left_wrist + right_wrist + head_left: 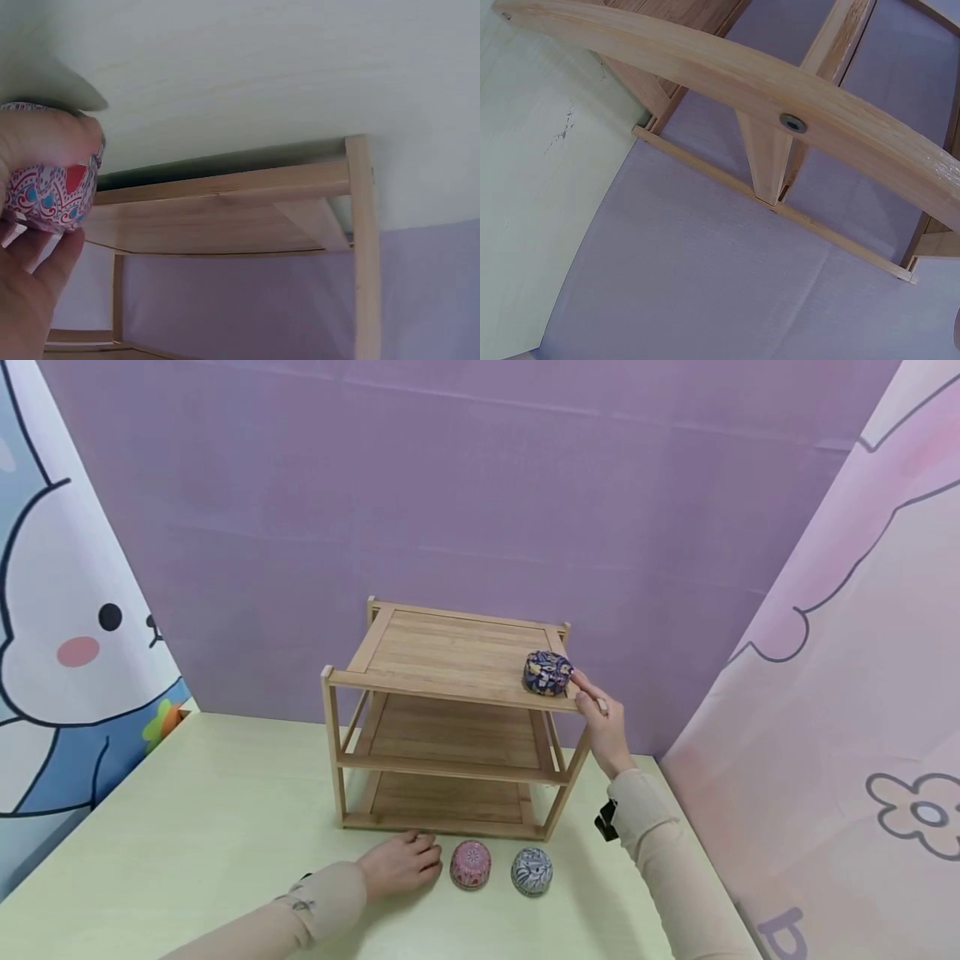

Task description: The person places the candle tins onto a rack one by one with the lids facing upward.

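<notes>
A dark blue floral tin sits at the front right corner of the top board of a three-tier wooden rack. My right hand is at that corner, its extended index finger right at the tin's side and the thumb near the board's edge. On the table before the rack, my left hand rests palm down with relaxed fingers, just left of a pink patterned tin. In the left wrist view, thumb and fingertips overlap this pink tin. A grey-white leaf-patterned tin stands to its right.
The rack's side frame fills much of the right wrist view. Its middle shelf and bottom shelf face the front. A purple backdrop hangs behind, with cartoon-printed panels on both sides of the pale table.
</notes>
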`<state>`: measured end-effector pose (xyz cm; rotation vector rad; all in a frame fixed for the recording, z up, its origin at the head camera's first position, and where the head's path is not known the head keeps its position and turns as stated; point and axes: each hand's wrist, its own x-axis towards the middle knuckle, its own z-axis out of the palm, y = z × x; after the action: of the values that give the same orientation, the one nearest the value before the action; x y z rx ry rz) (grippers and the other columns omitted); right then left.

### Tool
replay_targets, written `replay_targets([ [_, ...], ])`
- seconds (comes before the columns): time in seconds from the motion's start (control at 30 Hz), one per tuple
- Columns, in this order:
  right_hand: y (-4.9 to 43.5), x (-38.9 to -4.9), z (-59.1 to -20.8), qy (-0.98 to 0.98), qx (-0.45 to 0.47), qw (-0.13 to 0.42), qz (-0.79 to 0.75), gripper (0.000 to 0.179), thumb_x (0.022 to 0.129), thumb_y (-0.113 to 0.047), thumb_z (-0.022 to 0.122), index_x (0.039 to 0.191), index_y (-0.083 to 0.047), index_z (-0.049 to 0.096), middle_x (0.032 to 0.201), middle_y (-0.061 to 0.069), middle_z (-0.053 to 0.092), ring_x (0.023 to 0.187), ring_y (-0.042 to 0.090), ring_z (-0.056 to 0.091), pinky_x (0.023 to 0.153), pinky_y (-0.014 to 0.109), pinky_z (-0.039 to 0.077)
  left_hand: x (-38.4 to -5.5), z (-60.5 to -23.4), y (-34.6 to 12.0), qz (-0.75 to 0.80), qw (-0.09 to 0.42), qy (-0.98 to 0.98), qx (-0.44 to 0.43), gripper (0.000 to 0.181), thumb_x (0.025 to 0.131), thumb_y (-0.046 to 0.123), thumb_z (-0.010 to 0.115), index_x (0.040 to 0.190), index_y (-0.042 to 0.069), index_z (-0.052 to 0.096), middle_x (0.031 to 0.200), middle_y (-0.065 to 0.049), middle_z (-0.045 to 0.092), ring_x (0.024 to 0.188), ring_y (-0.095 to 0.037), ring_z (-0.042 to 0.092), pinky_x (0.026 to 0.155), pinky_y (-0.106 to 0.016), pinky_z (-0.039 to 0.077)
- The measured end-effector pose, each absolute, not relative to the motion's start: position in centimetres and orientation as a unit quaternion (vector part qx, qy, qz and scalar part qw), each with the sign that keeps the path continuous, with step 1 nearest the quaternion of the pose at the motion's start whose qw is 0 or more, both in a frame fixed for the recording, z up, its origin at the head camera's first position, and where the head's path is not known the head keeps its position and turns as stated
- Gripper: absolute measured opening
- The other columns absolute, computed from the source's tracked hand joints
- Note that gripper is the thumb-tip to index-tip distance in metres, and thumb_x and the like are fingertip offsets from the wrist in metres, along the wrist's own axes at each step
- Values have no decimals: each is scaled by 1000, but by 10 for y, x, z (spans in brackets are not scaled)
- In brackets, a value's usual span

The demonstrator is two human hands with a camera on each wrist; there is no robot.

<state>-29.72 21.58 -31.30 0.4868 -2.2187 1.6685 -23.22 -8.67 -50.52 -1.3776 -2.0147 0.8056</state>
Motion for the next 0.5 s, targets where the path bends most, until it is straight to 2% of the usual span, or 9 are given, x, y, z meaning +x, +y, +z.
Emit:
replay_targets([
  [0.23,223,-310,-324,-769,169,158,595,39,95,-15,43,132,-5,46,142,6,39,135,15,29,113,33,22,-232,-504,-83,316,264,-764,-497,21,80,30,55,101,31,57,101,11,54,97,-7,52,78,-21,50],
  [0.5,224,-313,-328,-766,178,165,595,39,95,-19,43,132,-7,46,142,4,39,135,13,29,113,33,21,-231,-502,-83,303,264,-769,-497,19,78,30,58,97,31,58,98,11,55,95,-7,53,78,-21,50],
])
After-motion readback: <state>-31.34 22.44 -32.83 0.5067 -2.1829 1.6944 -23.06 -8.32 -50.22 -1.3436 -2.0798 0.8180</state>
